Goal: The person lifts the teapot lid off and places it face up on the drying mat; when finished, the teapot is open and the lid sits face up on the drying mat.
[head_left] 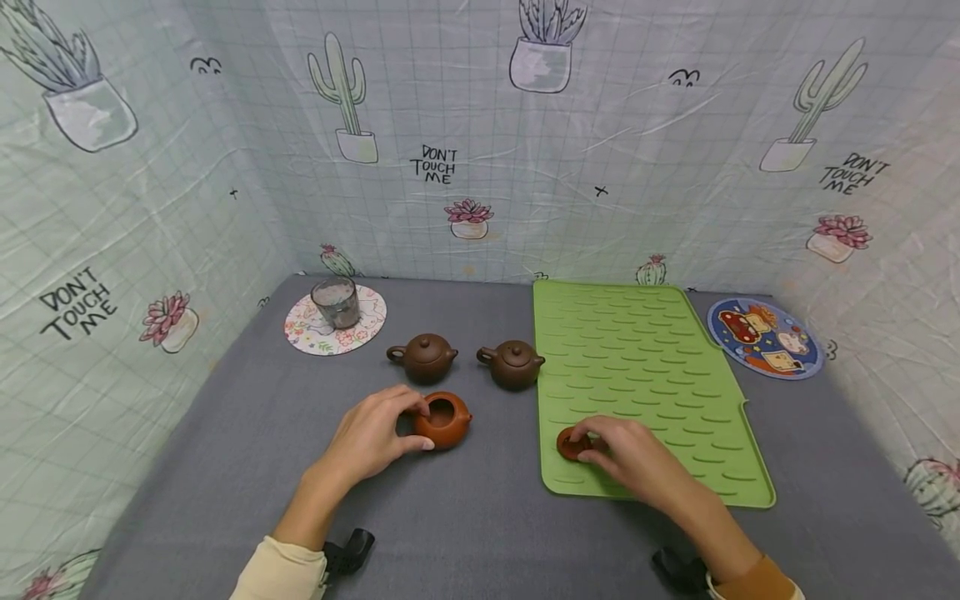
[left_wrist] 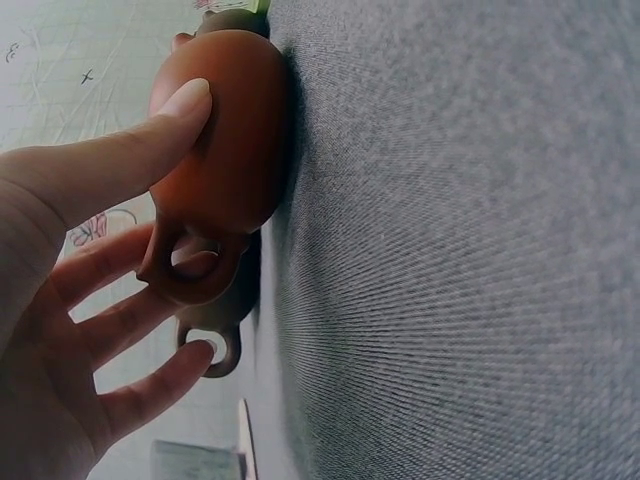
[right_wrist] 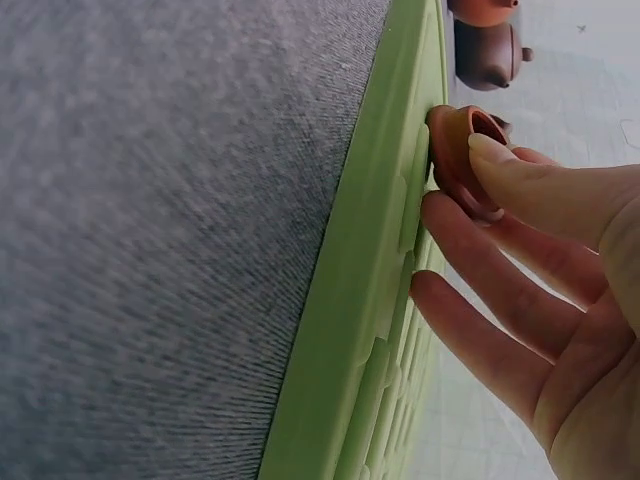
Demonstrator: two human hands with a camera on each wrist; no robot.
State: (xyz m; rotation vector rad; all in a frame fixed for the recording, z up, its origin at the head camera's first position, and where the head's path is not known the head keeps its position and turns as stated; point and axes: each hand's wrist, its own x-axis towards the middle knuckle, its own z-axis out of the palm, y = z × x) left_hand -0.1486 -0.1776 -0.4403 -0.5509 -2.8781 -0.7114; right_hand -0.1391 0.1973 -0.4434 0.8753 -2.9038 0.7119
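Note:
In the head view, a lidless reddish-brown clay teapot stands on the grey cloth, its spout toward the right. My left hand grips it from the left, the thumb on its body and a finger at the rim of the opening. The left wrist view shows that thumb against the teapot, with other fingers spread near its handle. On the green mat, my right hand pinches a teapot lid of the same colour. The right wrist view shows the lid with its hollow side up, touching the mat.
Behind the reddish teapot stand two dark brown lidded teapots, one on the left and one beside the mat. A glass sits on a round floral coaster at the back left. A blue patterned coaster lies at the back right.

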